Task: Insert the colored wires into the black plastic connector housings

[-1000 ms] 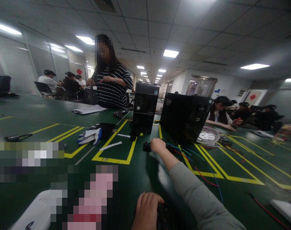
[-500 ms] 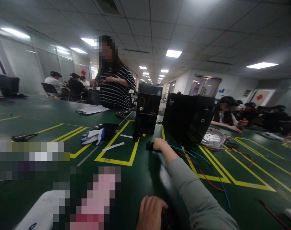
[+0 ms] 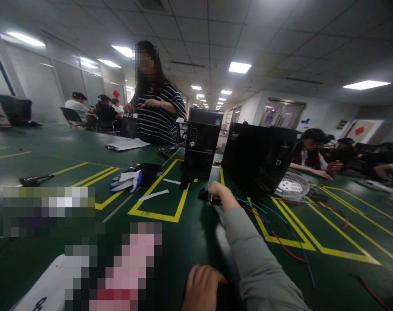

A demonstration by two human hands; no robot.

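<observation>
My right hand (image 3: 218,190), at the end of a grey sleeve, reaches far across the green table and is closed on a small black connector block (image 3: 204,195) with coloured wires (image 3: 274,235) trailing off to the right. My left hand (image 3: 201,287) lies at the bottom edge with its fingers curled over a dark object (image 3: 223,298) that is mostly hidden. A black computer tower (image 3: 201,142) stands upright just beyond the right hand, and a larger black case (image 3: 259,157) stands to its right.
Yellow tape outlines mark the green table (image 3: 86,151). A white and blue glove (image 3: 127,181), a white strip (image 3: 153,195), papers (image 3: 127,144), a tool (image 3: 34,179) and a white fan grille (image 3: 289,185) lie on it. A person in a striped top stands behind; others sit around.
The view has drifted slightly, shifting things in the frame. My right hand stays on the connector block, and my left hand stays at the bottom edge.
</observation>
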